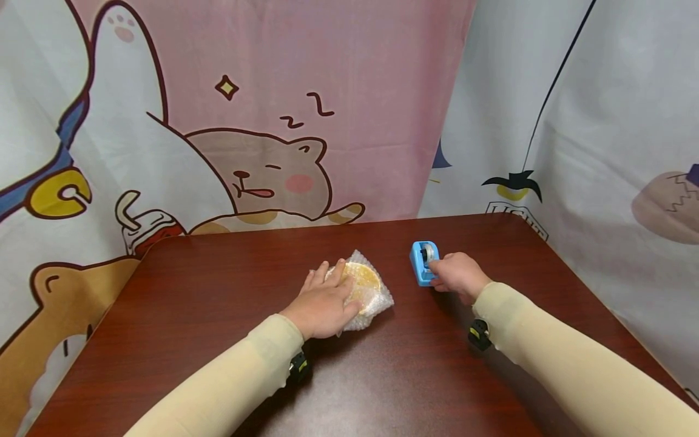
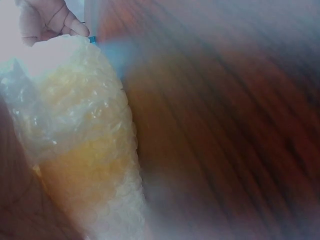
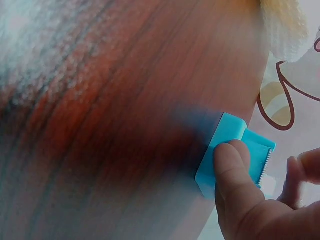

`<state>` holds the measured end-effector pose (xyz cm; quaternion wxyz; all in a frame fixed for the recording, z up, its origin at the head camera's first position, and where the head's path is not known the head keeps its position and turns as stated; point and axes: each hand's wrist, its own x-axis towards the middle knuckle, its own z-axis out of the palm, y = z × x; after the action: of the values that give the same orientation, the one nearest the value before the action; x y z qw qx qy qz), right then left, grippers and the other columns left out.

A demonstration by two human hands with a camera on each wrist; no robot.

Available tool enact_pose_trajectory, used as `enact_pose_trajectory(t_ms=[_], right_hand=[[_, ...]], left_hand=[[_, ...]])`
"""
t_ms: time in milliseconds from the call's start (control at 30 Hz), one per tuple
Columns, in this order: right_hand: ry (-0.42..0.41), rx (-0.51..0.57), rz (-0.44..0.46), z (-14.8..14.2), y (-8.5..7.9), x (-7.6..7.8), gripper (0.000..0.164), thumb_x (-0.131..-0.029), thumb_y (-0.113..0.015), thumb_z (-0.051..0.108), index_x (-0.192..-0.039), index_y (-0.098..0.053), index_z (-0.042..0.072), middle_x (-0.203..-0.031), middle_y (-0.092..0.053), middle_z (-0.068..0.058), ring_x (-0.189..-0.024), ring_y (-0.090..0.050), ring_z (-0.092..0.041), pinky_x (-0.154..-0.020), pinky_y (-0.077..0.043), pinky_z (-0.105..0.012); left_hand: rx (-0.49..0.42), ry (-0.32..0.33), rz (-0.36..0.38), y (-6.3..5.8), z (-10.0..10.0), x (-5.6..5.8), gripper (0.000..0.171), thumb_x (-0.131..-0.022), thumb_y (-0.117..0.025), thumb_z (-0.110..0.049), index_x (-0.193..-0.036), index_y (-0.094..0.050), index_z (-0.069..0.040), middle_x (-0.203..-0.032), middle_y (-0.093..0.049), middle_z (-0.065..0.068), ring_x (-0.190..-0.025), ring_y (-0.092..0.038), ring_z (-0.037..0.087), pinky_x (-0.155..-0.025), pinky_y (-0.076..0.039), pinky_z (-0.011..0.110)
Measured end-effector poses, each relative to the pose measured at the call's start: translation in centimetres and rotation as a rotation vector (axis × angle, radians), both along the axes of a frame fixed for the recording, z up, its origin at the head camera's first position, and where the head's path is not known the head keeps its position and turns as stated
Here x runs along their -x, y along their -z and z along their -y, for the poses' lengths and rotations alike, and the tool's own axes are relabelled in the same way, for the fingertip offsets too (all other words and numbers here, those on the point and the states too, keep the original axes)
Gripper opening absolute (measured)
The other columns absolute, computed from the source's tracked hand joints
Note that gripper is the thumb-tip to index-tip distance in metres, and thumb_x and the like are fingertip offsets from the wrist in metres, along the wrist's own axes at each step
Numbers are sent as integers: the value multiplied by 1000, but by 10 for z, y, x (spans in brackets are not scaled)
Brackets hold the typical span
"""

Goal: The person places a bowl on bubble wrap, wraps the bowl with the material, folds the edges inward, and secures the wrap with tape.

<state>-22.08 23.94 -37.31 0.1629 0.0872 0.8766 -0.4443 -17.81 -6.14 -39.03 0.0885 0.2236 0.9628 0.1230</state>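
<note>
A round yellow-and-white object wrapped in clear bubble wrap (image 1: pixel 367 282) lies on the table. My left hand (image 1: pixel 322 303) rests on its left part with the fingers spread. In the left wrist view the bubble wrap (image 2: pixel 92 115) shows from the side, with yellow coming through its layers. To the right stands a small light-blue tape dispenser (image 1: pixel 420 267) with a roll of tape in it. My right hand (image 1: pixel 461 276) holds it at its near right end. The right wrist view shows fingertips (image 3: pixel 230 157) against the side of the dispenser (image 3: pixel 227 127), close to its serrated cutter.
The dark red-brown wooden table (image 1: pixel 207 291) reaches back to a printed cloth (image 1: pixel 382 91) with cartoon animals. More of this cloth hangs along the left and right sides. A dark device with a yellow mark (image 1: pixel 479 334) sits on the right wrist.
</note>
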Motion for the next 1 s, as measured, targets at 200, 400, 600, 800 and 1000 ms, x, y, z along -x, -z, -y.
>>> enact_pose_trajectory(t_ms=[200, 400, 600, 800, 1000], right_hand=[[-17, -3, -2, -1, 0, -2, 52, -103, -53, 22, -138, -48, -16, -122, -62, -28, -101, -69, -29, -104, -57, -49], [-27, -15, 4, -3, 0, -2, 50, -102, -55, 24, -135, -50, -14, -118, -63, -25, -100, -68, -28, -104, -58, -49], [-27, -20, -13, -3, 2, -3, 43, -99, -57, 22, -125, -57, -12, -110, -66, -21, -94, -66, -24, -100, -60, -45], [-24, -29, -29, -4, 2, -4, 32, -96, -58, 20, -111, -61, -8, -94, -66, -12, -88, -63, -21, -93, -62, -39], [-46, -53, -46, -5, 3, -6, 28, -95, -60, 23, -100, -63, -4, -92, -67, -12, -89, -62, -23, -86, -59, -36]], left_hand=[[-2, 0, 4, -1, 0, -1, 70, -109, -34, -57, -165, -38, -14, -178, -9, 11, -164, -6, 45, -132, -9, 60], [0, -2, 5, -1, -1, 0, 70, -109, -34, -57, -164, -38, -14, -179, -9, 11, -164, -5, 44, -132, -9, 60], [14, 2, 0, -2, -1, 0, 71, -109, -35, -57, -164, -39, -14, -178, -8, 11, -163, -6, 45, -132, -9, 61], [17, 2, -2, -2, -1, 1, 71, -108, -35, -57, -164, -40, -13, -178, -9, 12, -163, -7, 46, -132, -9, 61], [14, 3, 5, -2, -1, 0, 71, -108, -35, -58, -164, -39, -13, -178, -9, 12, -163, -6, 46, -132, -9, 61]])
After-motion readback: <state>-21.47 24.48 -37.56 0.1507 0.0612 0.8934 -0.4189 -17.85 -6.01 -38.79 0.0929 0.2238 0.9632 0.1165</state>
